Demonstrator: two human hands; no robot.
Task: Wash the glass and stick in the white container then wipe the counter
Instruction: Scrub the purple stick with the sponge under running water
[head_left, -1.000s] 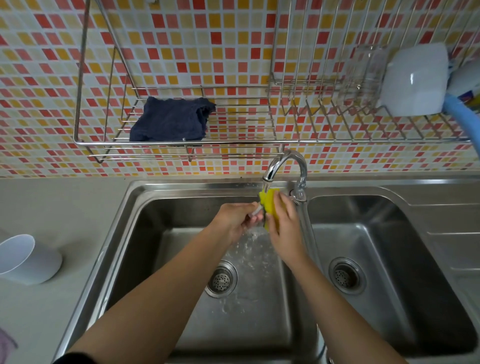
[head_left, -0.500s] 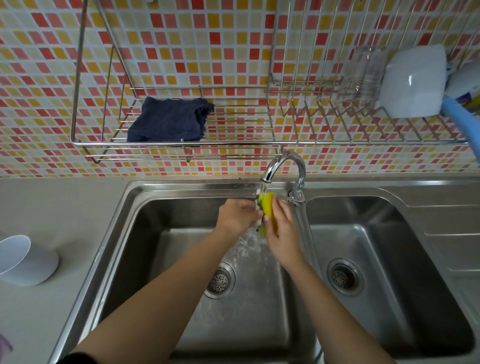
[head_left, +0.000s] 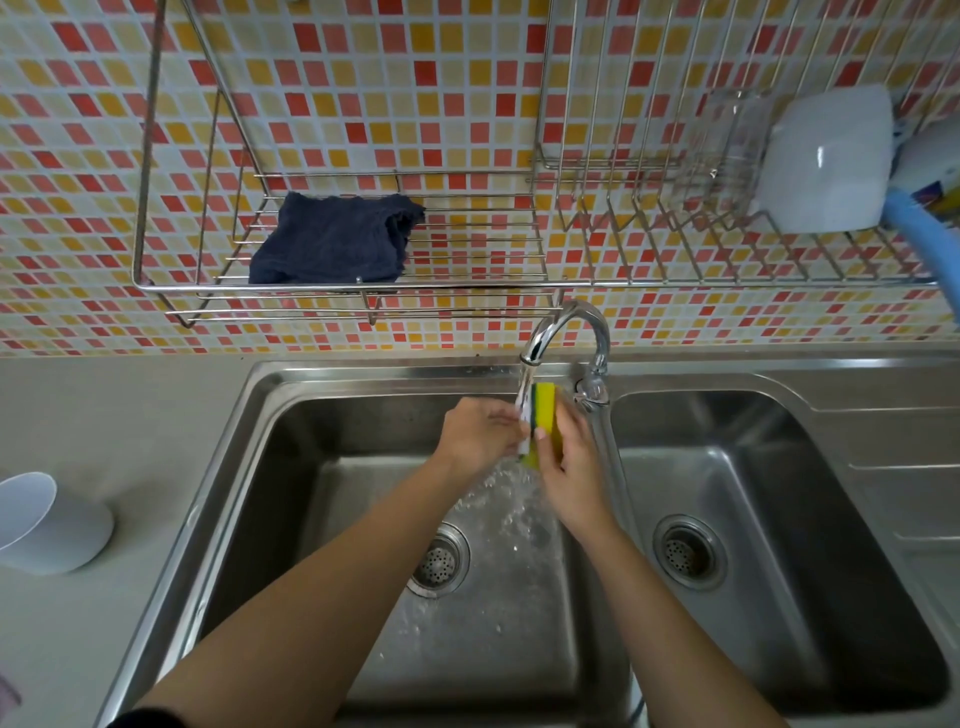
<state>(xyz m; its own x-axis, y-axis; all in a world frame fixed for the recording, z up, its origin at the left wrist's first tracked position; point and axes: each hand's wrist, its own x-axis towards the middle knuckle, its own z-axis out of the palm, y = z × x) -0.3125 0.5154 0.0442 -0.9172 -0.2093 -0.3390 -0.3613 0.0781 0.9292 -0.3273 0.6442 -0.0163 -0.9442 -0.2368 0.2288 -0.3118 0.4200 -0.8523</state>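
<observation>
Under the running faucet (head_left: 567, 328) at the left basin's (head_left: 291, 467) back edge, left hand (head_left: 478, 435) pinches a pale stick (head_left: 525, 423); right hand (head_left: 571, 470) grips a yellow sponge (head_left: 546, 408) against it.

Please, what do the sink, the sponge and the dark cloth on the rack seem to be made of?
Sink: likely stainless steel, brushed finish, grey with soft reflections. Sponge: seemingly soft foam, matte yellow, with a dark green scouring layer. Cloth: woven or terry fabric, probably cotton, dark blue, matte, crumpled in soft folds.
</observation>
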